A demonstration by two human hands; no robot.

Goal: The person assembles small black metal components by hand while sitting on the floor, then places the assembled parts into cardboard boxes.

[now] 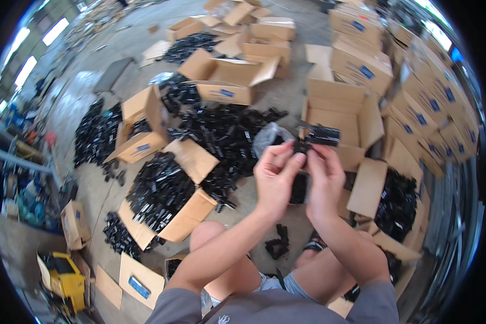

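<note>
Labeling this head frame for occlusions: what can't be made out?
- Small black part in head view: shape mostly hidden by the fingertips of left hand and right hand.
- Black parts heap on the floor: single pieces too small to tell apart.
- Stacked cardboard boxes at the right: bent and blurred by the fisheye rim.

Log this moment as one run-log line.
left hand and right hand: together holding small black part | below: open cardboard box

bare floor (286,97) ahead, open boxes (227,75) and black parts (227,135) crowding sides
</note>
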